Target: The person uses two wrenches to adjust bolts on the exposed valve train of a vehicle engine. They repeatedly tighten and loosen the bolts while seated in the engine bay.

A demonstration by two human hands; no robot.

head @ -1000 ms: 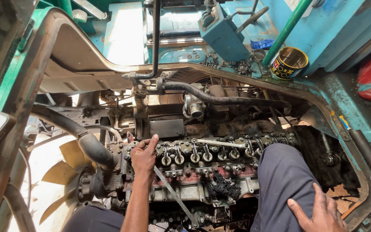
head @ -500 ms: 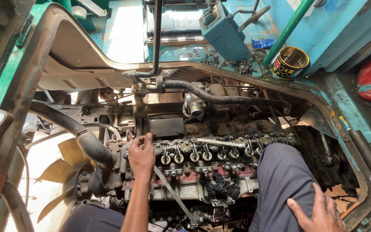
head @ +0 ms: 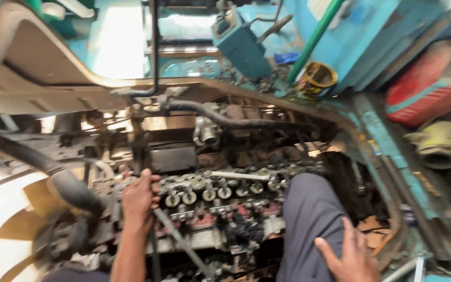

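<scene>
Teal-painted cab metal rings an open engine bay, with a greasy engine [head: 220, 209] exposed in the middle and a pale fan [head: 6, 209] at the bay's left edge. On the cab floor at the far right edge of the opening stands a yellow tin [head: 317, 79], with a green pipe [head: 317, 36] slanting up behind it and a red can [head: 434, 83] further right.

The left hand [head: 139, 201] lies on the left end of the engine's top, just beside the row of round valve springs [head: 204, 194]; its fingers [head: 150, 183] are curled narrowly onto the metal, though blur hides whether they grip anything. A black hose [head: 71, 188] curves just left of that hand. A silver wrench [head: 233, 175] lies flat along the far side of the spring row, well apart from both hands.

The right hand [head: 348, 256] rests on the person's knee in grey trousers [head: 309, 214], fingers spread wide and holding nothing.

Compared with half a second ago, the view has swung slightly to the right and gone blurrier; the left hand has stayed at the same spot on the engine, and the right hand has stayed on the knee. The wrench has not moved.
</scene>
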